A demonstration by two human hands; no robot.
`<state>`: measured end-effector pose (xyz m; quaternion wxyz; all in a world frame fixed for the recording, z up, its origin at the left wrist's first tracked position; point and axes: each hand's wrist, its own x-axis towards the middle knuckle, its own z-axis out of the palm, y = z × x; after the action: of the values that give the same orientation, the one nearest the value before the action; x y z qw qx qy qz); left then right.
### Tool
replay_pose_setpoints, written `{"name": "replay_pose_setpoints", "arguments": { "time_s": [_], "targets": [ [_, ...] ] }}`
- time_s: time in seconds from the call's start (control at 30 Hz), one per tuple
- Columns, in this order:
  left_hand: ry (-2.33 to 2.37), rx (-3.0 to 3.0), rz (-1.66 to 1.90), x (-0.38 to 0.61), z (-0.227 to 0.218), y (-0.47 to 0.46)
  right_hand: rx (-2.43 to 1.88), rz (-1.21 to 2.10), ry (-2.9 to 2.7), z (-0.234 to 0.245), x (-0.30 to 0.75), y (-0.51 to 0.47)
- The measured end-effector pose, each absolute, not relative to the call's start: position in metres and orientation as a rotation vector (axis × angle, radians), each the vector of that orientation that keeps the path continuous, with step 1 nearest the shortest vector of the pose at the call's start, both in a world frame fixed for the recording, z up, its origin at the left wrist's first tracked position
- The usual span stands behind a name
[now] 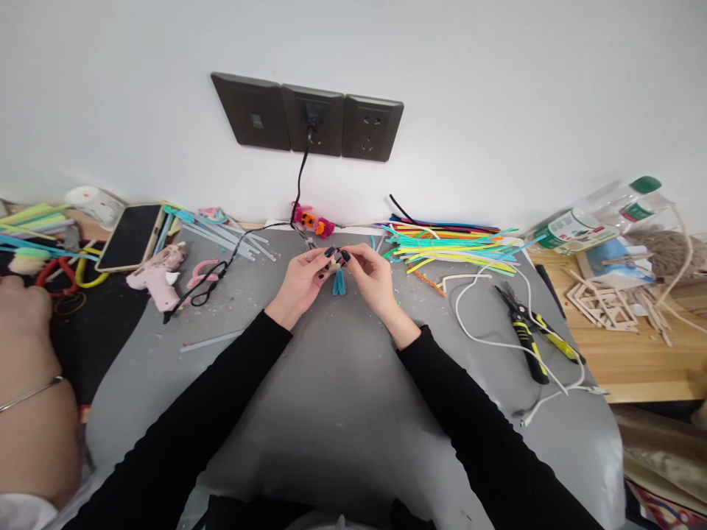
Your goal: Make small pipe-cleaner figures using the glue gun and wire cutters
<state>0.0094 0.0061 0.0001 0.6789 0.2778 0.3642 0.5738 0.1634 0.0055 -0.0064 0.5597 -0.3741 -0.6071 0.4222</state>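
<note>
My left hand and my right hand meet over the far middle of the grey mat, fingers pinched together. Between them is a small pipe-cleaner figure, with a teal part hanging below the fingertips. Its upper part is mostly hidden by the fingers. Just beyond my hands lies a pink and orange pipe-cleaner piece. To the right is a bundle of coloured pipe cleaners.
A pink glue gun with a black cord, a phone and glue sticks lie left. Pliers, a white cable and plastic bottles are right. Another person's arm rests at the left edge.
</note>
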Motion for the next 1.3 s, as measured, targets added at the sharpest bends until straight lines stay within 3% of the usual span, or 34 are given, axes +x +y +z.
{"name": "replay_pose_setpoints", "arguments": {
  "time_s": [1.3],
  "targets": [
    [0.841, 0.652, 1.359, 0.019, -0.006, 0.003, -0.949, 1.207, -1.251, -0.014, 0.163, 0.012]
  ]
}}
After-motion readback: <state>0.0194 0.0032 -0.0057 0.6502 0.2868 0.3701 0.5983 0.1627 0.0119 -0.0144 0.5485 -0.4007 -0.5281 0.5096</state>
